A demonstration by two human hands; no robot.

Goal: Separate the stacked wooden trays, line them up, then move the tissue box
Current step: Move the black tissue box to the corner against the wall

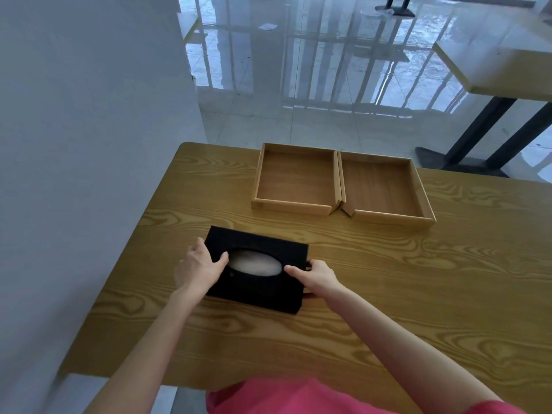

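We look down over a wood-grain table (373, 294) where a person in a pink top (298, 398) grips a black tissue box (263, 289) at both short ends. The left hand (198, 268) clasps the left end, thumb lying across the top beside the oval opening (255, 262), where pale tissue shows. The right hand (316, 274) clasps the right end, thumb on the top edge and fingers curled down the side; from this angle we cannot quite tell whether the box rests on the table or is raised slightly off it.

The box lies in the near-left part of the table, its long side roughly across our view, turned a little clockwise. Beyond it, toward the far edge, two shallow wooden trays stand side by side and empty: the left tray (294, 182) and the right tray (385, 189). Their inner walls touch along most of their length and part slightly at the near corners. The trays sit well apart from the box, with bare tabletop between.

A white wall (89, 115) runs along the left. Glossy floor tiles (313, 70) lie beyond the table, and another table (501, 64) on dark legs stands at the right.
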